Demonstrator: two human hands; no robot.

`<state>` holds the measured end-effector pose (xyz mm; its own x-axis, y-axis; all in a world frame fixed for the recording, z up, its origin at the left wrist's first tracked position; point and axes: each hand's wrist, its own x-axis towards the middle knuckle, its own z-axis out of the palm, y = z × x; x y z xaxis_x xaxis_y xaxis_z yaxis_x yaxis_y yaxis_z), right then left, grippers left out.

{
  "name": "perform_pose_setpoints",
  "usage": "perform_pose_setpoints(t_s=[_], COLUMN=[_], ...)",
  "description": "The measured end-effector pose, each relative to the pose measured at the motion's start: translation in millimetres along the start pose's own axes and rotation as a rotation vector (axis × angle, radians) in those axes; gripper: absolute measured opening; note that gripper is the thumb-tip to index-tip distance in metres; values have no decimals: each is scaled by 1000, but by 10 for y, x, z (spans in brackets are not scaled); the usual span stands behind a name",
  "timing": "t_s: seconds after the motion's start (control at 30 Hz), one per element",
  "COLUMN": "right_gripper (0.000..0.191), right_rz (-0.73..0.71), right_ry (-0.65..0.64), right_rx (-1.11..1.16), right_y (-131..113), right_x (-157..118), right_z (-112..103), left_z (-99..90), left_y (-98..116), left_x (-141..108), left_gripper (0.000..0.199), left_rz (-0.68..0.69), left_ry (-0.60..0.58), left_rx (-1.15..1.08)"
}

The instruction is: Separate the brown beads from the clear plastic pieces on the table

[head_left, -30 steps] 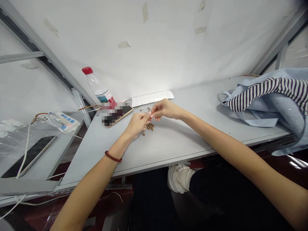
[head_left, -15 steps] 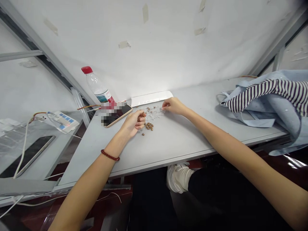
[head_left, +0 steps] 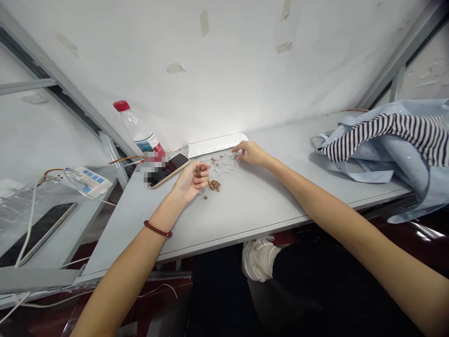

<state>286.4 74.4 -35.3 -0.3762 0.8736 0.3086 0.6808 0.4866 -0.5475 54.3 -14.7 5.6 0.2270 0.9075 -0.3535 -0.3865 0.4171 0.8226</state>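
Observation:
Several small brown pellets (head_left: 201, 173) rest in the curled fingers of my left hand (head_left: 191, 181), palm turned up. Beside it, a small heap of the same brown pellets (head_left: 214, 186) lies on the table, with one loose pellet (head_left: 205, 197) nearer me. Behind the heap is a clear plastic tray (head_left: 224, 166) with small cups, and brown bits show in some of them. At the tray's right end is my right hand (head_left: 249, 153), thumb and fingertips slightly apart over the cups. A small brown bit lies just under those fingertips.
A white tray-like strip (head_left: 217, 144) lies against the wall behind the clear tray. To the left are a phone (head_left: 169, 171) and a red-capped bottle (head_left: 140, 131). A blue cloth bag (head_left: 372, 140) covers the right end. A power strip (head_left: 93, 180) sits at far left.
My left hand has loosened and turned up, so the pellets in it show more. My right fingertips have parted at the tray's right end. The whole view has shifted slightly.

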Motion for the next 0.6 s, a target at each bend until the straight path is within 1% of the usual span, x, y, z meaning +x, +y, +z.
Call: perform_pose_setpoints(t_s=[0.07, 0.17, 0.27, 0.33, 0.4, 0.47, 0.53, 0.6], right_gripper=[31, 31, 32, 30, 24, 19, 18, 18], right_rz=[-47, -56, -43, -38, -58, -120, -209, -290], right_ry=[-46, -71, -31, 30, 95, 135, 142, 108], right_rx=[-25, -45, -53, -14, 63, 142, 187, 204], right_y=[4, 17, 9, -46, -159, -320, -499, -658], right_x=[5, 7, 10, 12, 10, -5, -36, -79], right_z=[36, 83, 93, 81, 68, 70, 91, 124], left_z=[0, -14, -30, -34, -35, -33, -31, -30], left_y=[-3, -19, -37, -47, -57, -68, -80, -92], left_x=[3, 26, 49, 55, 54, 51, 51, 52], left_gripper=[20, 21, 22, 23, 22, 21, 21, 22], left_rz=[-2, -16, -24, -23, -22, -12, 11, 51], left_ry=[-1, 7, 14, 10, -5, -23, -35, -30], left_rx=[-2, 24, 78, 113, 139, 154, 165, 178])
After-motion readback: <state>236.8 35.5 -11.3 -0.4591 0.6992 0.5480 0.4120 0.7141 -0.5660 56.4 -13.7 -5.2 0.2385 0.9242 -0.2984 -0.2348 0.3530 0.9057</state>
